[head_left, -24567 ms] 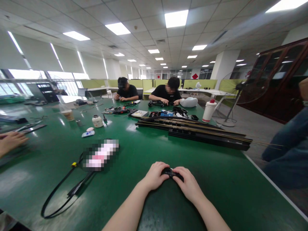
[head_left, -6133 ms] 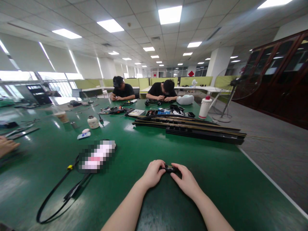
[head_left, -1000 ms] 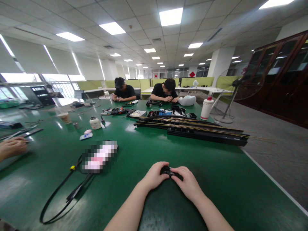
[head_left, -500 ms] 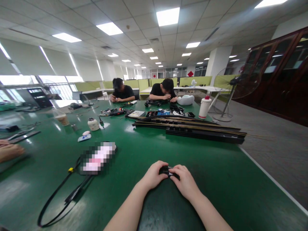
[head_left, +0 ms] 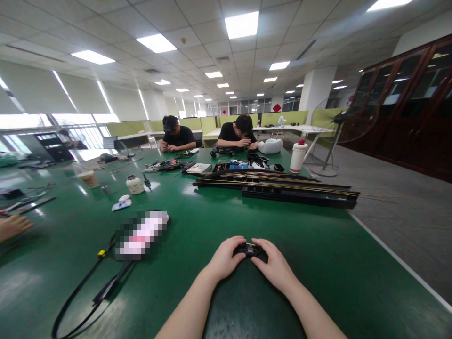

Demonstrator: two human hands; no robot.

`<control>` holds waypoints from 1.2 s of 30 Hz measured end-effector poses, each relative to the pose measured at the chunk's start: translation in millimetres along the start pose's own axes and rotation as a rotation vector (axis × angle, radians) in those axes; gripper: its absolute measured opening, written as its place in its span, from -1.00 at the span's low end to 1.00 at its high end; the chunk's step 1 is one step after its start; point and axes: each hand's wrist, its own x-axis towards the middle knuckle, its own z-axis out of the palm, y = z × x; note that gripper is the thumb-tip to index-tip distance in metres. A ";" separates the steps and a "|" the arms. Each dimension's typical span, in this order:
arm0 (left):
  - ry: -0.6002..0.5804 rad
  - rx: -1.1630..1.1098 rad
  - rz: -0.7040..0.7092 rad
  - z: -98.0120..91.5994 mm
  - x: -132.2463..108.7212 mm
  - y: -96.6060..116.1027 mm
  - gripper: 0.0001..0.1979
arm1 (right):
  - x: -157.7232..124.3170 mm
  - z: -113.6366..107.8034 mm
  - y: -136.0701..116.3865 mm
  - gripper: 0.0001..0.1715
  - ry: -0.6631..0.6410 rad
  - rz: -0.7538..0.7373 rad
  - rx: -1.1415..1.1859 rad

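Both my hands rest on the green table [head_left: 318,263] near its front edge and meet over a small black part [head_left: 249,249]. My left hand [head_left: 228,256] has its fingers curled around the part's left end. My right hand [head_left: 271,263] pinches the right end with thumb and fingers closed. Most of the part is hidden under my fingers; only a dark strip with a light spot shows between them.
A black strap [head_left: 95,292] with a yellow clip lies left of my hands by a blurred-out item. Long black rails [head_left: 282,190] with thin rods cross the table's middle. Behind stand a white bottle [head_left: 297,157], a jar [head_left: 134,184], tools and two seated people. Another person's hand [head_left: 12,226] lies at far left.
My hands stay joined on the small black part, with the fingers shifting slightly on it. The other person's hand at the left edge has drawn back a little.
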 end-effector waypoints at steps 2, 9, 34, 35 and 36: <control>0.002 -0.003 -0.008 -0.2 -0.2 0.4 -0.56 | -0.2 0.2 -0.3 -0.52 0.006 0.019 0.002; 0.004 -0.045 0.044 -4.1 -1.6 5.9 -0.62 | 0.5 -1.0 -4.4 -0.62 -0.004 0.035 -0.006; 0.042 -0.045 -0.018 -0.1 -1.4 -1.1 -0.54 | 2.1 0.2 -0.2 -0.69 -0.037 0.029 -0.008; 0.039 -0.045 -0.020 0.0 -1.5 -1.6 -0.54 | 2.0 0.4 0.4 -0.68 -0.033 0.034 -0.009; 0.037 -0.045 -0.021 0.1 -1.5 -1.8 -0.54 | 2.0 0.7 0.8 -0.68 -0.031 0.038 -0.011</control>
